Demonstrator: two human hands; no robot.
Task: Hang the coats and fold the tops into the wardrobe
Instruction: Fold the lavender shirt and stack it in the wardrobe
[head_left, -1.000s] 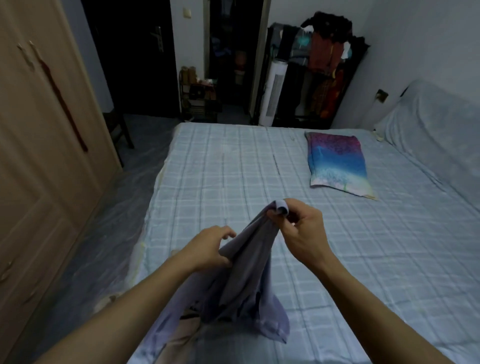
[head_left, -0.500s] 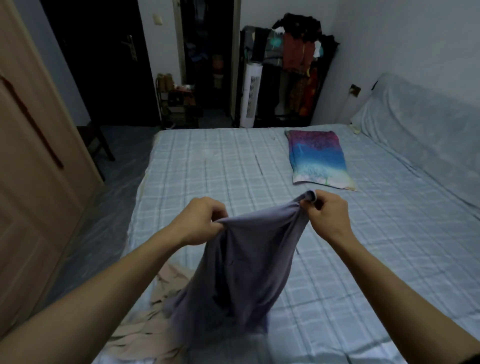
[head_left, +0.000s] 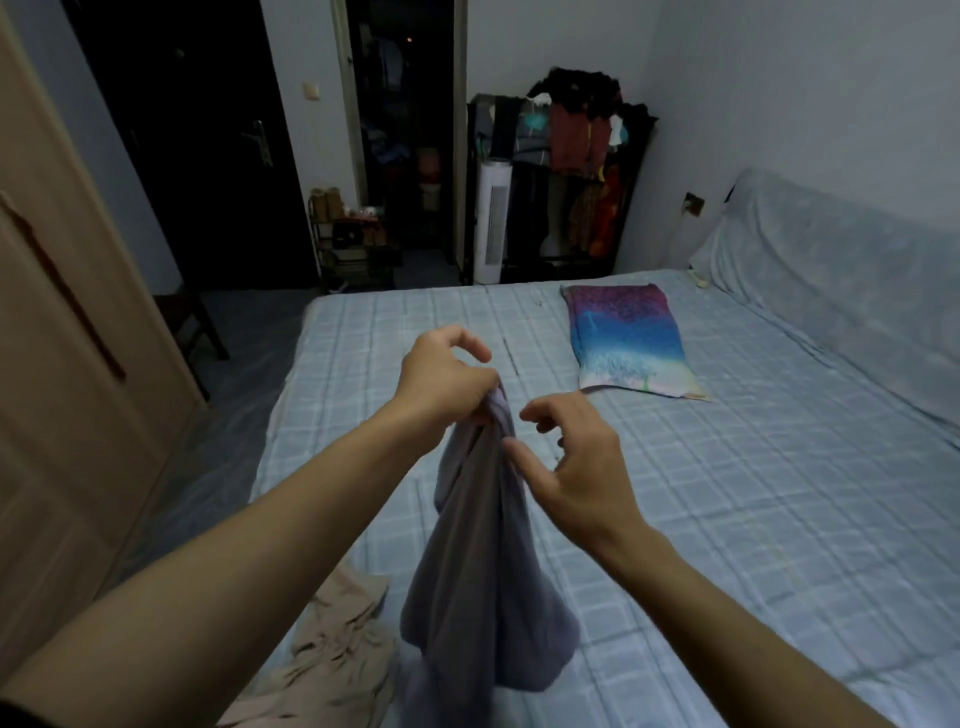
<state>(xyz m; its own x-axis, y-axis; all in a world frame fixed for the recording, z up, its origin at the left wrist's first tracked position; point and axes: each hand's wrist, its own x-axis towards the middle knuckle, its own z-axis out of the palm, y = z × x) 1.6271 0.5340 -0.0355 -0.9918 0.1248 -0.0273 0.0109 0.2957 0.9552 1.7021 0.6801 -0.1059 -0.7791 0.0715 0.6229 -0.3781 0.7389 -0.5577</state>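
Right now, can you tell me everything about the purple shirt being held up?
The shirt is soft, greyish-purple cloth, bunched into a twisted rope at the top and flaring wider below. The left hand grips its top end; the right hand is open right beside it. It hangs down, its bottom reaching the checked bed.

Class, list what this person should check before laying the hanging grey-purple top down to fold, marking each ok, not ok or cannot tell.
1. Left hand grips the grey-purple fabric top: ok.
2. Right hand holds it too: not ok, fingers open.
3. Top spread flat: not ok, bunched.
4. Bare checked blue bedsheet ahead: ok.
5. Crumpled beige garment clear of the top: cannot tell.
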